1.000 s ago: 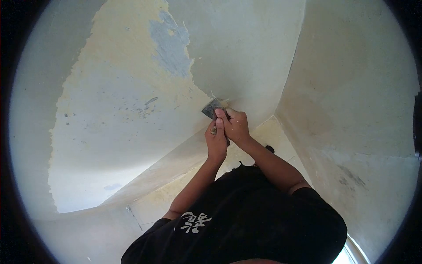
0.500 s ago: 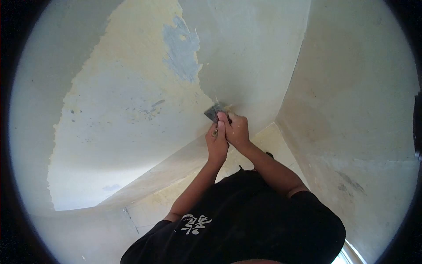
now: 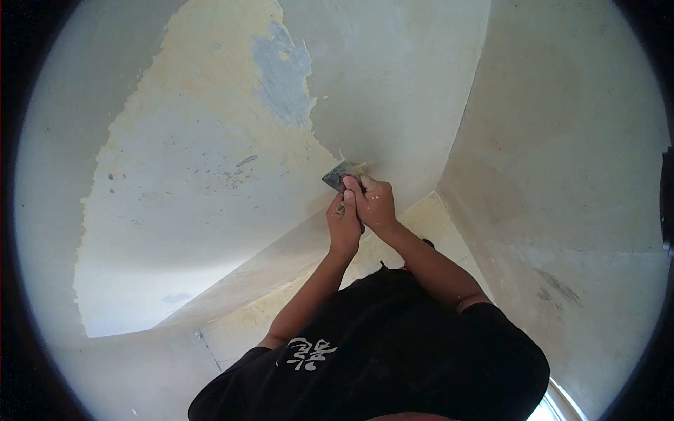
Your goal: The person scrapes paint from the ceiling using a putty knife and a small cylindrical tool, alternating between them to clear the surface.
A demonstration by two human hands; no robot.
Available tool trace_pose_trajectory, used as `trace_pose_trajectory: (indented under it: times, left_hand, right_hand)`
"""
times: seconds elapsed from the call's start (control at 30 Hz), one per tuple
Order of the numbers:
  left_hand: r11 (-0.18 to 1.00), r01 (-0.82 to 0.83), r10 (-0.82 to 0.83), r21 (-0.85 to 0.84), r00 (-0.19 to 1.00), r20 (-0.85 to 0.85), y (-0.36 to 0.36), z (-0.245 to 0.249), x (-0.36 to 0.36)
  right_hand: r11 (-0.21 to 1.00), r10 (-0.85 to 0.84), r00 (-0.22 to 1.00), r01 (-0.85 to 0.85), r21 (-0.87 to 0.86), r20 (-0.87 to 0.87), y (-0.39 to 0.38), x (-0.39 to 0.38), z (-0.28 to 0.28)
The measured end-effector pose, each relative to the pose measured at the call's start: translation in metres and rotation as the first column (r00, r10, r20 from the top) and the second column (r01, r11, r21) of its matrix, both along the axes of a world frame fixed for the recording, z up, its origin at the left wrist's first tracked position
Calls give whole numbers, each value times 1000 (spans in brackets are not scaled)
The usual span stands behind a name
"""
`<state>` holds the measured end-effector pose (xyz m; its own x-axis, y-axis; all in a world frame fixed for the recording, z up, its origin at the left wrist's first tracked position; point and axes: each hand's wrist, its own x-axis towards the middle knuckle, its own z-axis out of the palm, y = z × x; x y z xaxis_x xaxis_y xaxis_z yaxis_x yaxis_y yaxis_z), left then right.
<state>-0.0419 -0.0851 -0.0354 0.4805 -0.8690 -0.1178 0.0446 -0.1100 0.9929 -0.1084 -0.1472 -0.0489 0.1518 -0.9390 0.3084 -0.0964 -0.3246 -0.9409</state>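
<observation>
A flat metal scraper (image 3: 335, 175) lies against the wall at the ragged edge between the pale stripped patch (image 3: 189, 175) and the grey-beige coating (image 3: 393, 84). Around the scraper my right hand (image 3: 375, 205) is closed, with its thumb on the blade's near end. Just left of it and touching, my left hand (image 3: 344, 224) is also closed on the tool, with a ring visible on one finger. Bits of loosened coating (image 3: 359, 168) stick out beside the blade. The handle is mostly hidden by my fingers.
A wall corner runs down the right, with another wall (image 3: 562, 154) beyond it that carries dark scuffs. Below the stripped surface is a slanting edge, with a tiled floor (image 3: 267, 309) under it. A bright strip shows at the lower right.
The view has shifted slightly, so the wall patch appears a little further left and up. Both hands keep their hold, and the scraper stays at nearly the same edge.
</observation>
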Motion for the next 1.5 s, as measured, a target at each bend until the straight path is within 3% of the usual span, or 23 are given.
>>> trace_pose_trajectory:
  times: [0.13, 0.23, 0.33, 0.43, 0.53, 0.63, 0.73, 0.83, 0.93, 1.03, 1.13, 1.27, 1.43, 1.5]
  left_hand:
    - [993, -23, 30, -112, 998, 64, -4, 7, -6]
    - [998, -24, 24, -53, 1000, -1, -3, -6, 1]
    - [979, -63, 88, -194, 988, 124, -10, -6, -4]
    - [998, -21, 21, -52, 1000, 5, -3, 0, -2]
    - [995, -59, 66, -82, 994, 84, -7, -2, -3]
    - [989, -64, 83, -137, 987, 141, -8, 8, -8]
    - [1000, -28, 28, 4, 997, -71, -1, 7, -2]
    - [996, -78, 79, -34, 997, 23, -6, 0, 0]
    - [994, -69, 67, -84, 998, -21, -4, 6, -5]
    - [994, -70, 72, -80, 997, 18, -5, -6, 1]
    - [997, -69, 71, -27, 994, 83, -4, -5, 4]
    - [993, -77, 78, -85, 997, 9, -5, -6, -1]
    - [975, -108, 128, -193, 987, 96, -7, -6, -2]
    - [988, -89, 92, -127, 996, 21, -1, 5, -7]
  right_hand:
    - [995, 31, 999, -33, 94, 24, 1, -3, 13]
    - [998, 44, 999, -44, 53, 3, -2, -3, 9]
    - [1000, 17, 1000, -17, 13, 9, -2, -1, 11]
    - [996, 56, 996, -60, 67, 69, -3, -1, 10]
    - [1000, 20, 1000, -20, -6, 12, -4, 1, 9]
    - [998, 59, 996, -61, 34, 66, -2, -3, 18]
    - [998, 15, 1000, -15, -53, 0, -5, 1, 5]
    - [1000, 7, 1000, -7, -28, 13, -4, 4, 5]
    - [997, 72, 991, -76, 34, 112, -2, 1, 11]
    - [999, 51, 999, -52, 8, 4, -6, 4, -1]
    - [999, 25, 998, -26, 22, 51, -3, 5, 6]
    - [998, 36, 995, -39, 38, 93, -3, 3, 7]
    - [999, -13, 999, 14, -29, 47, -1, 4, 8]
    - [999, -18, 996, 20, -26, 83, 3, -1, 15]
